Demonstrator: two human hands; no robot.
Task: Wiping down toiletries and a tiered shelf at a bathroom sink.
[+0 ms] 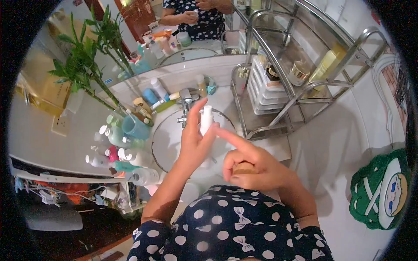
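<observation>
My left hand (195, 140) holds a small white bottle (207, 119) upright above the sink basin (166, 143), between its thumb and fingers. My right hand (258, 166) is just to the right and lower, its index finger stretched out to touch the left thumb beside the bottle. The other fingers of my right hand are curled around a tan, rounded cap or lid (245, 168), partly hidden by them. Behind the bottle stands a chrome faucet (187, 98) at the basin's back edge. The mirror shows a hand with a white item.
Several pump bottles (114, 135) and a blue cup (135, 126) crowd the counter's left. Bamboo stalks (104, 86) rise behind them. At the right stands a metal rack (274, 124) with white drawers (261, 88) and jars. A green mat (362, 192) lies far right.
</observation>
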